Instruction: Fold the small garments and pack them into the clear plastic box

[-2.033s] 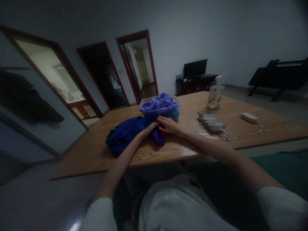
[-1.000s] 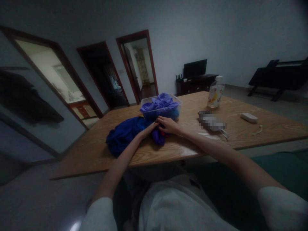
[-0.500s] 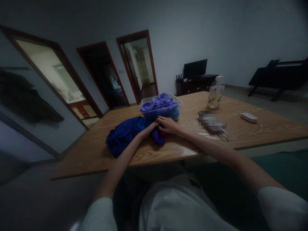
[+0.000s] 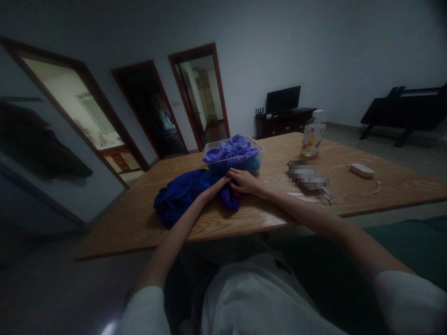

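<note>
My left hand [image 4: 220, 183] and my right hand [image 4: 243, 181] meet above the table, the right one's bent fingers overlapping the left one's fingertips. Both look closed, but what lies within the fingers is hidden. Just beneath them is a small bunch of purple cloth [image 4: 229, 200] with a bit of red at its right. A larger heap of dark blue cloth [image 4: 179, 195] lies to the left, reaching behind my left forearm. Right behind the hands stands a clear plastic box [image 4: 227, 164] piled with lilac and blue cloth [image 4: 237, 148].
On the right of the wooden table [image 4: 120, 228] are a pump bottle [image 4: 312, 138], a blurred-out pale object [image 4: 307, 177] with a strap, and a small white case [image 4: 362, 170] beside a thin cord. A television [image 4: 283, 99] on a dark cabinet and several doorways stand beyond.
</note>
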A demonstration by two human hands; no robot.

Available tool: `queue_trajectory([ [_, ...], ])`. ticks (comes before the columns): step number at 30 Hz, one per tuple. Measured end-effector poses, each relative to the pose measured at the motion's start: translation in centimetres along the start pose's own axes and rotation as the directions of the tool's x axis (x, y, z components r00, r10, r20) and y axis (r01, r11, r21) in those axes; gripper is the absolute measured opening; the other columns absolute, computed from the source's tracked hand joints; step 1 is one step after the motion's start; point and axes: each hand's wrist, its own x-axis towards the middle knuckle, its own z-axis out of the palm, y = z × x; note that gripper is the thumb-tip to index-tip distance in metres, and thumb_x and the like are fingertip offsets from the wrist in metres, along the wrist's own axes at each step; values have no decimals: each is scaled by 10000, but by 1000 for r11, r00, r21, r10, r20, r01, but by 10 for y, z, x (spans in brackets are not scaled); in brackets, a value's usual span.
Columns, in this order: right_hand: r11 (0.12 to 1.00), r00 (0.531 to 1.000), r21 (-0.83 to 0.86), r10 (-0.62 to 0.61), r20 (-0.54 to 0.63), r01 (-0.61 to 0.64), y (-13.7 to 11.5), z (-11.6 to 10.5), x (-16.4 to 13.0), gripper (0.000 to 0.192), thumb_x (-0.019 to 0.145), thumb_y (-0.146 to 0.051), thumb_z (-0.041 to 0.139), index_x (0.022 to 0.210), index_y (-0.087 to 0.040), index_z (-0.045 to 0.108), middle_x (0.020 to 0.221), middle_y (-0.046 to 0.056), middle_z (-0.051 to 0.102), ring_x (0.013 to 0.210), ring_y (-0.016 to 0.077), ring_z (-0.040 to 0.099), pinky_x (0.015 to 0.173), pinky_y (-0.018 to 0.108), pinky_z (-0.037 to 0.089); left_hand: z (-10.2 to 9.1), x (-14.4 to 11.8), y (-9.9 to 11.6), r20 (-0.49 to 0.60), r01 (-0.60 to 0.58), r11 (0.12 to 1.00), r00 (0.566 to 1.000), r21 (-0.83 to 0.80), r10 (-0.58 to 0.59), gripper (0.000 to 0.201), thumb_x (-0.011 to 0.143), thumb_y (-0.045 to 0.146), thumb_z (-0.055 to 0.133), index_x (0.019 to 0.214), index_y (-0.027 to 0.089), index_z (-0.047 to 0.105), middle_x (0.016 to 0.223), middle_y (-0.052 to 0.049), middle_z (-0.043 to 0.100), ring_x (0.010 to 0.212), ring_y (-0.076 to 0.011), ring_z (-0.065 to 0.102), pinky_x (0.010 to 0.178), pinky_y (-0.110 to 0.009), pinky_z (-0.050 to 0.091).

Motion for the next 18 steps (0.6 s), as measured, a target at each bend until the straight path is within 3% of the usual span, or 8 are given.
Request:
queue_trajectory([
  [12,1000,1000,8,8,3,-8,0,0,0,283,981,-253,597,1248,-158,594,1189,119,647,977,236,659,833,322,524,-2,-1,-1,3,16,1000,1000,-1,-16,580,1098,293,395,1660,150,409,1773,-57,274,1673,-296,146,1371,-446,129],
  [18,999,1000,30,11,11,-12,-2,-3,0,269,975,-239,590,1234,-164,596,1169,112,648,976,234,657,836,321,521,-1,-2,1,19,11,999,1000,30,-12,585,1101,285,401,1670,151,395,1775,-44,267,1679,-299,99,1377,-451,76],
])
